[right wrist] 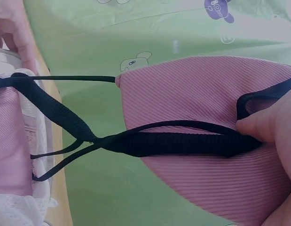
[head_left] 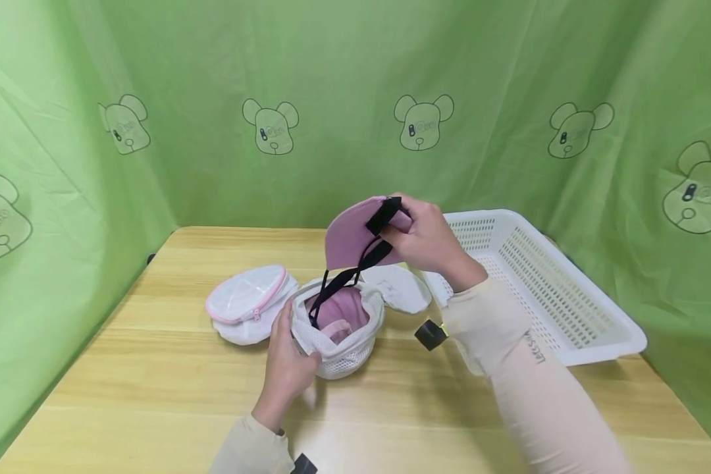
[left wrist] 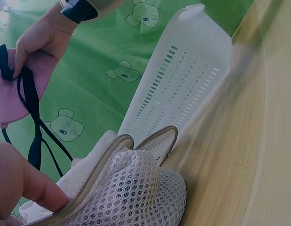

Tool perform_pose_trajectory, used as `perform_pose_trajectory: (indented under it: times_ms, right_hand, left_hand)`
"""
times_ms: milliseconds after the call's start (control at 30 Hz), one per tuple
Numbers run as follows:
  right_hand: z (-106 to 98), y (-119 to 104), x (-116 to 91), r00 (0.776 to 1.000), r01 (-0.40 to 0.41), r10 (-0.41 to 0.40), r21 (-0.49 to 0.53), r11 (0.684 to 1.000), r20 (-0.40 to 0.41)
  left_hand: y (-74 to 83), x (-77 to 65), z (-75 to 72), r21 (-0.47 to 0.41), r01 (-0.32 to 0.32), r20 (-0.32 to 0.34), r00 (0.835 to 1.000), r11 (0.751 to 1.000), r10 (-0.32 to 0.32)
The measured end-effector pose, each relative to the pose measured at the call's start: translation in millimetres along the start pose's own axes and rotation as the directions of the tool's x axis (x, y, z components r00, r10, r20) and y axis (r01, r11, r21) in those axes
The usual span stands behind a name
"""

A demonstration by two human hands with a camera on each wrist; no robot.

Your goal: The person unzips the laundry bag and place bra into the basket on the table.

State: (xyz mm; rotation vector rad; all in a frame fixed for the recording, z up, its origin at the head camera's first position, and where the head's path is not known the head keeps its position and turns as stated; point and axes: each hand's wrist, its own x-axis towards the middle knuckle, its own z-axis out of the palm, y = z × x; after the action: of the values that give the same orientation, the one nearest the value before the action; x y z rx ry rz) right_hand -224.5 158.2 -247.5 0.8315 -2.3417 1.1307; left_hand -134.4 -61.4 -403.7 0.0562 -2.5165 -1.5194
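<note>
Right grip (head_left: 423, 237) pinching the pink ribbed-fabric, black-strapped garment (head_left: 348, 238), partly above the round white mesh bag (head_left: 351, 363); my left grip (head_left: 293, 365) pinches the bag, probably steadying it.

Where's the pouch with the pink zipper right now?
In the head view, the pouch lies left of the mesh bag, on the table beyond the left hand.

Mesh bag (left wrist: 131, 188), white: left grip (left wrist: 18, 183) holds rim (left wrist: 91, 181). Pink fabric (left wrist: 9, 101), black straps (left wrist: 36, 136): right grip (left wrist: 46, 37) holds. Basket (left wrist: 197, 42), white, slotted. Table (left wrist: 267, 141), wood-grained. Curtain (left wrist: 96, 99), green, printed.
</note>
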Motion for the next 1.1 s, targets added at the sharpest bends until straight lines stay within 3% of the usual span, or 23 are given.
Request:
perform_pose_trajectory:
  times_ms: [633,1100]
  right_hand:
    - [-19.0,-10.6,6.2,0.991,-0.043,0.052,0.075,0.996,-0.126]
    - [-36.5,-13.6,13.9,0.993,-0.013,0.012,-0.012,1.0,-0.12]
  left_hand:
    - [-3.7,0.6,-1.0,-0.014,0.018,0.004,1.0,1.0,-0.018]
    - [-4.2,0.5,3.2,-0.003,0.021,-0.004,1.0,1.0,-0.021]
